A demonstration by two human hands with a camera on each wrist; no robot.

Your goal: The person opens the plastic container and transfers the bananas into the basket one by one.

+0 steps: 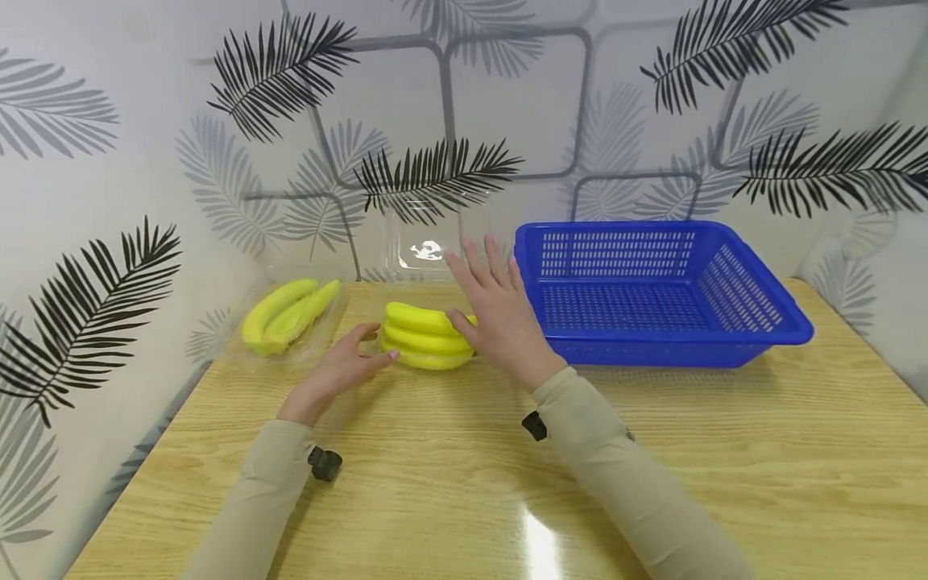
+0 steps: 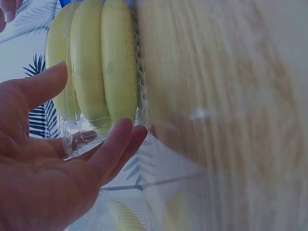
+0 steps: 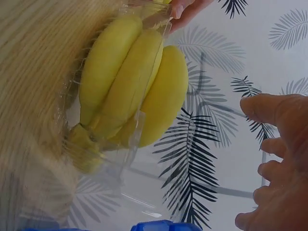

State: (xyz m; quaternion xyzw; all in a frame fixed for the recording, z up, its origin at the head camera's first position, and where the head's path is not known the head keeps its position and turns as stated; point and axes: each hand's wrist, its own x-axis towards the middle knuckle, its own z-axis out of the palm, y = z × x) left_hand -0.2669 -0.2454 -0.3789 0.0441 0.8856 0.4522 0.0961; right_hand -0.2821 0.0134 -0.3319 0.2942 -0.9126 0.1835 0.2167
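Observation:
A bunch of yellow bananas (image 1: pixel 428 342) lies in a clear plastic clamshell box (image 3: pixel 137 137), whose lid (image 1: pixel 406 254) stands raised behind it. My left hand (image 1: pixel 339 370) is at the box's left end with its thumb and fingers loosely spread. In the left wrist view, fingertips (image 2: pixel 120 132) are right at the end wall of the box. My right hand (image 1: pixel 507 322) hovers over the right end of the bunch, fingers extended. The right wrist view shows this hand (image 3: pixel 284 163) apart from the fruit, holding nothing.
A blue plastic basket (image 1: pixel 779 326) with slotted walls stands to the right of the box. Another clear box with bananas (image 1: pixel 279 318) sits at the left edge of the wooden table (image 1: pixel 435 467). Behind the table rises a leaf-patterned backdrop (image 1: pixel 522 113).

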